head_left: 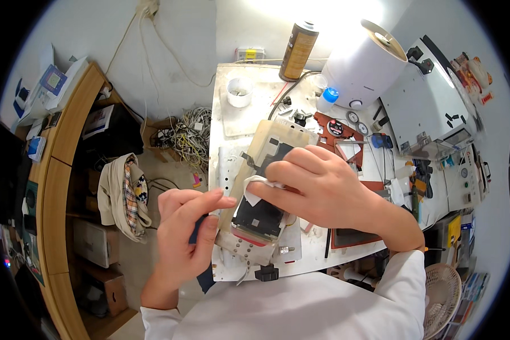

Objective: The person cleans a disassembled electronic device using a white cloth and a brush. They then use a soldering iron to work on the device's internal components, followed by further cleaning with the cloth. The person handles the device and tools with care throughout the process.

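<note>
A dark phone-like device (pixel 259 219) with a reddish lower edge lies tilted on a beige work fixture (pixel 269 135) at the table's front. My right hand (pixel 317 184) is closed over it, pinching a folded white wipe (pixel 251 198) against or just above its dark surface. The fingers hide part of the device and the wipe. At the fixture's left edge is my left hand (pixel 188 232), its fingers extended and holding nothing. The index fingertip is close to the device's left side; I cannot tell whether it touches.
On the table (pixel 224 73) stand a white cup (pixel 239 93), a spray can (pixel 298 52), a blue-capped bottle (pixel 327 100) and a white cylindrical appliance (pixel 360 68). Small tools and parts crowd a brown mat (pixel 322 126) to the right. A black knob (pixel 266 273) juts over the front edge.
</note>
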A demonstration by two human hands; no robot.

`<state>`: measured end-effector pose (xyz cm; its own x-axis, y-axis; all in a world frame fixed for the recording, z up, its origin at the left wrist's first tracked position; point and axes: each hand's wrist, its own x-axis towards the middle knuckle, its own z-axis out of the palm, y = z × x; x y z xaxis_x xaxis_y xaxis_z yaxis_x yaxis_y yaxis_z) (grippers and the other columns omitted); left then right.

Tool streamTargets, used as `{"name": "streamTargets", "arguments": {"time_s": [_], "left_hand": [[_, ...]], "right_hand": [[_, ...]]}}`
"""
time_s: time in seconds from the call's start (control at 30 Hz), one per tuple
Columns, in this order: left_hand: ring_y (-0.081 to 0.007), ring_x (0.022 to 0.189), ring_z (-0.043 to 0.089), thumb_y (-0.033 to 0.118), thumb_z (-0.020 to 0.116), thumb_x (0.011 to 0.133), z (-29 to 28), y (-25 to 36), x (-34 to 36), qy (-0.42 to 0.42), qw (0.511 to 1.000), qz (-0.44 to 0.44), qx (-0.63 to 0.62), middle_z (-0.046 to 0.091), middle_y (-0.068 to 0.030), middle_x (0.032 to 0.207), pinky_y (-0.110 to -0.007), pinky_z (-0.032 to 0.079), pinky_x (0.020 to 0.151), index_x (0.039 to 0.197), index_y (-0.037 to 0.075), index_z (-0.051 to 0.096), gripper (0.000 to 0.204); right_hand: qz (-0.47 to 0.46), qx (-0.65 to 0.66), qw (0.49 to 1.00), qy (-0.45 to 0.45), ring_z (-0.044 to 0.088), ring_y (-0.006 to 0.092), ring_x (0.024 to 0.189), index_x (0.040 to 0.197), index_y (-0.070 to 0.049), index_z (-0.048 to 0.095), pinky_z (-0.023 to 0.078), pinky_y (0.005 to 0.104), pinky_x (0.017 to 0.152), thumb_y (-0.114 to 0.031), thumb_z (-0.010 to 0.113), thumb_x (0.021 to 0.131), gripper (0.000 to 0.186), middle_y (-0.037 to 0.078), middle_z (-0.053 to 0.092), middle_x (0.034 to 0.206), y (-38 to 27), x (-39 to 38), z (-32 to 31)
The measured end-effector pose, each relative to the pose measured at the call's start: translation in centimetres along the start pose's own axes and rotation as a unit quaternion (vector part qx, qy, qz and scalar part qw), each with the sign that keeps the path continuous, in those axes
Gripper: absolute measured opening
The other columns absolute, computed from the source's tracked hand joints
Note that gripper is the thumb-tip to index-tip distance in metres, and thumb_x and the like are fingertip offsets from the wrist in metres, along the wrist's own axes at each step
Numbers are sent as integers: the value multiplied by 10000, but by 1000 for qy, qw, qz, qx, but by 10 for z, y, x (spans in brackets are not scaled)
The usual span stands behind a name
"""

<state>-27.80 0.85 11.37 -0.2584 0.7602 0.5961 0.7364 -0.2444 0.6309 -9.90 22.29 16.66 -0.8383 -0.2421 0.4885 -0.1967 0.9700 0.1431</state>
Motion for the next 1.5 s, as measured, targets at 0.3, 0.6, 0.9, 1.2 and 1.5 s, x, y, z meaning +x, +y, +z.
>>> {"name": "streamTargets", "arguments": {"time_s": [0.3,0.6,0.9,1.2,1.5], "left_hand": [[-175,957,616,-82,638,890,0,4,9,-24,999,22,17,812,6,1079,-358,362,936,1287,41,699,421],[-204,950,614,-34,597,930,-1,2,9,-31,999,31,26,811,-30,1040,-388,377,943,1294,26,676,377],[-162,899,611,-72,623,905,1,0,10,-18,999,34,22,813,-1,1047,-361,360,916,1262,44,706,385],[-186,937,610,169,597,1025,1,-2,14,-39,997,61,21,805,-16,1098,-377,352,917,1277,35,700,304],[-191,941,607,323,546,1094,5,0,16,-39,997,54,25,803,-20,1092,-378,351,913,1280,38,703,374]], "right_hand": [[24,-10,999,-32,598,157,836,1162,-171,764,529,308,703,-143,733,789,375,-17,562,941,10,-9,-5],[97,-59,994,-8,603,165,849,1125,-154,750,536,313,675,-73,723,816,321,-6,564,933,27,-18,-12],[136,-126,983,-4,608,175,864,1176,-159,714,538,331,688,-93,712,821,360,-3,566,937,38,-34,-12],[147,-53,985,65,580,165,780,1180,-174,787,508,302,635,-47,764,750,449,-14,579,937,19,-57,3],[32,-15,999,37,561,143,833,1172,-174,752,496,278,688,-179,748,779,393,-30,568,966,8,-22,6]]}}
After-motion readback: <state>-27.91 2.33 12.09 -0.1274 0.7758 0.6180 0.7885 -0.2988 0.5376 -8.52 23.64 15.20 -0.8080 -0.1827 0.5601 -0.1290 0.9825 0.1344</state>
